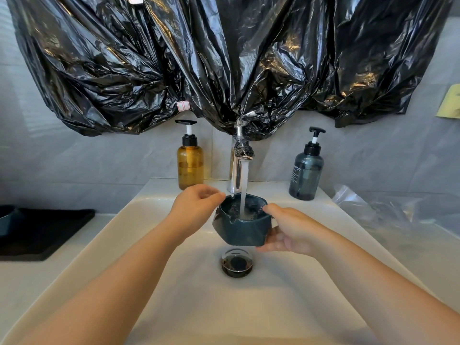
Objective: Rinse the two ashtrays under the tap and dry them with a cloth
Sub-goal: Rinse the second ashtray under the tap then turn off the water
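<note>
From the head camera, a teal ashtray (242, 229) is held over the sink (174, 282), under the tap (236, 170), with water running into its bowl. The right hand (286, 230) grips its right side, thumb on the rim and fingers beneath. The left hand (196, 207) pinches the left rim with curled fingers. A second ashtray (7, 217) sits on a black mat (49, 232) on the table (37, 275), far left.

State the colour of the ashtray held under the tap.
The faceted ashtray is dark teal; the head view shows it best.
</note>
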A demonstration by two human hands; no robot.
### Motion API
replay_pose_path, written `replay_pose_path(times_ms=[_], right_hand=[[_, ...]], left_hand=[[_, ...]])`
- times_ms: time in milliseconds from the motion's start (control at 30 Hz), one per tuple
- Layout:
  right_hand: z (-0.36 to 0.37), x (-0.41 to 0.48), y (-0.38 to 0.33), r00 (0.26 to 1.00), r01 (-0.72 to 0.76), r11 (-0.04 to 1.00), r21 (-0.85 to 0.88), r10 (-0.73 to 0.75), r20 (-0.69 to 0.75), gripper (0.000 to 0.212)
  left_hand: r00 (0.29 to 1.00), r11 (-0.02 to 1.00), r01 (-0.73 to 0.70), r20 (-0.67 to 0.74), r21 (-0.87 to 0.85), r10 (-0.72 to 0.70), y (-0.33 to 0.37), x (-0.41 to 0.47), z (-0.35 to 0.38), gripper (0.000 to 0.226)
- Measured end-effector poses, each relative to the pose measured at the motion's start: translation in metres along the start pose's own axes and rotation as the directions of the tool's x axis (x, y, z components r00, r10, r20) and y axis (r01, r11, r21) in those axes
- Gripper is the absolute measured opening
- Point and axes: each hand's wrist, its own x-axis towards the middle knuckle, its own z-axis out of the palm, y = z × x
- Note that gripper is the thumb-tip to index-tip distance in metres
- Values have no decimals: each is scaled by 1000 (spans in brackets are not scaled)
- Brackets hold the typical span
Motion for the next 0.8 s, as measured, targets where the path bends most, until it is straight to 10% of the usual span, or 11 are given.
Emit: replay_pose_path(times_ms=[367, 800], right_hand=[[5, 4, 4, 955, 204, 947, -248, -248, -161, 18], [5, 2, 3, 998, -4, 1000, 12, 5, -69, 35]], left_hand=[[945, 892, -190, 321, 410, 53, 2, -12, 6, 9], [886, 1000, 7, 463, -21, 3, -1, -11, 7, 15]])
